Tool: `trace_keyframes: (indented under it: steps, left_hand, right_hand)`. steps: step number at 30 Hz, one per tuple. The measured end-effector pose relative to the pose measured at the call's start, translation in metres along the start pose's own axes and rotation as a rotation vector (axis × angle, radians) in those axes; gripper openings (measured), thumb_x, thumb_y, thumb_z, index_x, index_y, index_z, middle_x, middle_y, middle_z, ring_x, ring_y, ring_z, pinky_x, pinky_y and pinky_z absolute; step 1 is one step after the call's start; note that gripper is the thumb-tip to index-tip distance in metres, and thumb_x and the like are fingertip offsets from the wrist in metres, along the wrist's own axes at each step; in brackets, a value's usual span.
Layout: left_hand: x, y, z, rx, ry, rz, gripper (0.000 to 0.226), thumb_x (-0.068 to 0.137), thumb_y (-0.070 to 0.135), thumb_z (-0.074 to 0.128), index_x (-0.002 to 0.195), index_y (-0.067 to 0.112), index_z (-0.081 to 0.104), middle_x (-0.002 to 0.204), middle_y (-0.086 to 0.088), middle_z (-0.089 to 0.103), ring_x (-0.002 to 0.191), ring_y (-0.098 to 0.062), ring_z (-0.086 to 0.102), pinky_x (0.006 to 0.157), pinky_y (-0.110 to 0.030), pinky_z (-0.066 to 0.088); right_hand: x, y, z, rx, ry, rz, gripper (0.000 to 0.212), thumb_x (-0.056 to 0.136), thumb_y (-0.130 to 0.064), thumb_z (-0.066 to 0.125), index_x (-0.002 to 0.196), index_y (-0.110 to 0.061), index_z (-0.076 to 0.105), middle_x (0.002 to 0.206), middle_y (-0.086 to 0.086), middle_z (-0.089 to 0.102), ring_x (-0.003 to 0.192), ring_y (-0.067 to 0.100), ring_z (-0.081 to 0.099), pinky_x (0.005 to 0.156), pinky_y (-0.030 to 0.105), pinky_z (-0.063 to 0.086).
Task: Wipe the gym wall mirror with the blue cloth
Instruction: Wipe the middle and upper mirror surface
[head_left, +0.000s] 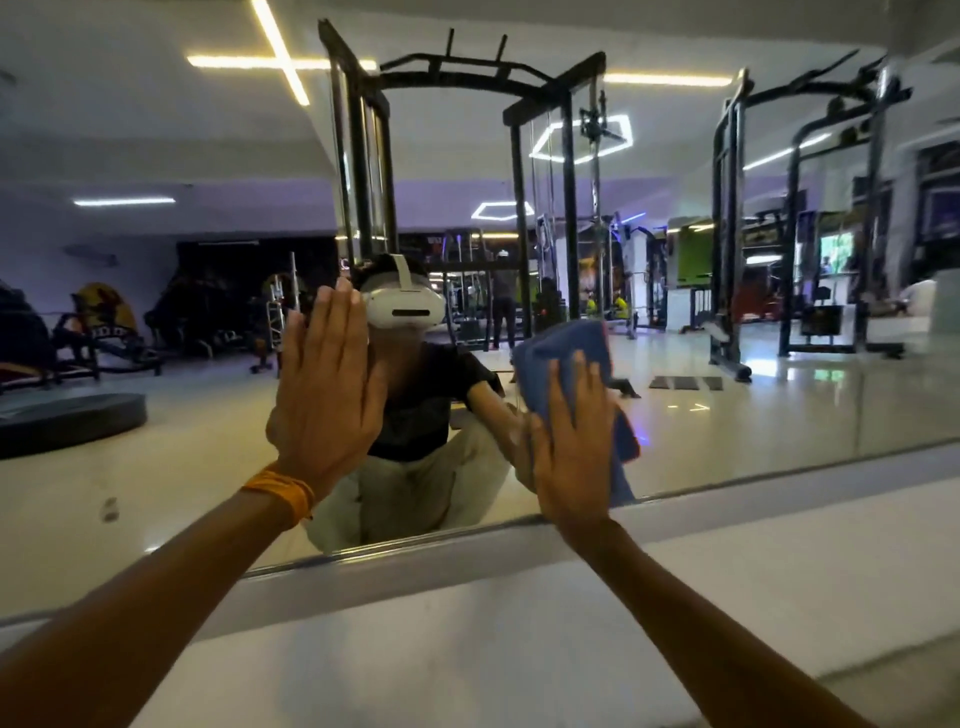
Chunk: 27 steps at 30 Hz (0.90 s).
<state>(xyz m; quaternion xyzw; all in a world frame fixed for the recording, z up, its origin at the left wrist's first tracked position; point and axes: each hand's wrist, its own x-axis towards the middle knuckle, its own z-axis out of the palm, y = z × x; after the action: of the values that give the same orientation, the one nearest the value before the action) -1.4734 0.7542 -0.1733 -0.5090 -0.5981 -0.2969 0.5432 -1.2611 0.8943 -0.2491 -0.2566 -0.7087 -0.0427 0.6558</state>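
My left hand lies flat on the mirror, fingers straight and close together, holding nothing. An orange thread band circles that wrist. My right hand is well apart from it, further right and a little lower, with its fingers straight and slightly spread. It presses the blue cloth against the glass near the mirror's bottom edge.

The cloth sits under my right palm and fingers. It bunches up above my fingertips and hangs down past the right side of my hand. It is a soft, plain blue fabric, folded over on itself, with a loose corner trailing towards the lower edge. My left hand does not touch it.

At the far left the glass reflects a round dark mat and some weight benches. A small smudge shows on the glass below them. Between my two hands I see my own reflection, crouched, wearing a white headset, a black shirt and light trousers. My left hand covers part of it. Behind that rises a black cable rack, and a second rack stands to the right on the shiny floor. Below the mirror runs a white ledge, which both my forearms cross.
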Motion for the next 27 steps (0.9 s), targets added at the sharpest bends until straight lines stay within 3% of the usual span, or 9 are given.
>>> trace_keyframes:
  steps: [3, 4, 6, 8, 11, 14, 17, 22, 27]
  left_hand:
    - [-0.015, 0.024, 0.013, 0.055, -0.039, 0.065, 0.069, 0.106, 0.035, 0.038, 0.162, 0.002, 0.015, 0.171, -0.016, 0.009, 0.160, -0.028, 0.004, 0.129, -0.050, 0.004]
    - [-0.017, 0.027, 0.014, 0.056, -0.041, 0.072, 0.069, 0.106, 0.035, 0.038, 0.162, 0.002, 0.016, 0.171, -0.016, 0.010, 0.160, -0.028, 0.004, 0.129, -0.049, 0.004]
    - [-0.019, 0.024, 0.012, 0.044, -0.056, 0.097, 0.068, 0.106, 0.033, 0.038, 0.162, 0.002, 0.016, 0.171, -0.015, 0.010, 0.160, -0.027, 0.004, 0.130, -0.048, 0.003]
    - [-0.028, 0.013, 0.005, 0.051, -0.083, 0.107, 0.067, 0.107, 0.032, 0.036, 0.163, 0.003, 0.016, 0.171, -0.015, 0.010, 0.160, -0.028, 0.004, 0.130, -0.048, 0.003]
    - [-0.050, 0.003, -0.003, 0.063, -0.112, 0.093, 0.065, 0.107, 0.032, 0.033, 0.162, 0.002, 0.016, 0.171, -0.015, 0.010, 0.159, -0.030, 0.006, 0.129, -0.053, 0.009]
    - [-0.058, 0.000, -0.005, 0.066, -0.125, 0.085, 0.064, 0.107, 0.032, 0.031, 0.162, 0.002, 0.017, 0.171, -0.016, 0.010, 0.159, -0.031, 0.007, 0.128, -0.055, 0.012]
    - [-0.061, -0.003, -0.005, 0.077, -0.135, 0.089, 0.063, 0.108, 0.032, 0.029, 0.162, 0.002, 0.016, 0.171, -0.016, 0.009, 0.159, -0.031, 0.007, 0.128, -0.056, 0.012]
    - [-0.085, -0.009, -0.009, 0.109, -0.164, 0.121, 0.063, 0.109, 0.033, 0.026, 0.162, 0.001, 0.016, 0.171, -0.017, 0.009, 0.159, -0.033, 0.007, 0.128, -0.054, 0.011]
    - [-0.089, -0.008, -0.013, 0.090, -0.168, 0.132, 0.062, 0.109, 0.028, 0.028, 0.162, 0.001, 0.015, 0.171, -0.017, 0.010, 0.159, -0.033, 0.008, 0.128, -0.053, 0.011]
  right_hand:
    - [-0.024, 0.001, 0.022, -0.106, -0.160, -0.428, 0.059, 0.103, -0.029, 0.044, 0.159, -0.019, 0.027, 0.166, 0.014, 0.028, 0.155, 0.032, 0.016, 0.126, 0.051, 0.009]
    - [-0.025, 0.008, 0.019, -0.119, -0.187, -0.483, 0.060, 0.103, -0.029, 0.043, 0.159, -0.019, 0.025, 0.165, 0.014, 0.028, 0.155, 0.032, 0.017, 0.126, 0.049, 0.008]
    - [-0.009, 0.045, 0.002, -0.069, -0.141, -0.432, 0.062, 0.106, -0.029, 0.042, 0.162, -0.026, 0.015, 0.167, 0.010, 0.021, 0.156, 0.030, 0.014, 0.125, 0.054, 0.013]
    - [-0.004, 0.072, -0.014, -0.013, -0.064, -0.223, 0.062, 0.110, -0.036, 0.036, 0.163, -0.034, 0.004, 0.170, 0.003, 0.011, 0.158, 0.029, 0.010, 0.124, 0.059, 0.016]
    - [-0.019, 0.051, -0.008, 0.048, -0.038, -0.022, 0.060, 0.109, -0.039, 0.033, 0.164, -0.026, 0.011, 0.172, 0.000, 0.006, 0.158, 0.032, 0.010, 0.123, 0.063, 0.018]
    - [-0.037, 0.014, 0.011, -0.030, -0.249, -0.440, 0.055, 0.109, -0.037, 0.033, 0.161, -0.020, 0.026, 0.168, 0.010, 0.022, 0.157, 0.033, 0.014, 0.125, 0.058, 0.016]
    - [-0.029, 0.027, 0.005, -0.138, -0.382, -0.799, 0.052, 0.111, -0.040, 0.028, 0.159, -0.022, 0.029, 0.168, 0.007, 0.022, 0.157, 0.027, 0.012, 0.129, 0.047, 0.004]
    - [-0.029, 0.106, -0.040, -0.235, -0.462, -0.747, 0.050, 0.111, -0.038, 0.026, 0.159, -0.024, 0.027, 0.168, 0.007, 0.022, 0.157, 0.030, 0.012, 0.129, 0.045, 0.002]
    - [-0.042, 0.032, -0.011, -0.210, -0.604, -0.932, 0.052, 0.109, -0.040, 0.030, 0.159, -0.024, 0.031, 0.169, 0.006, 0.022, 0.158, 0.028, 0.012, 0.128, 0.050, 0.006]
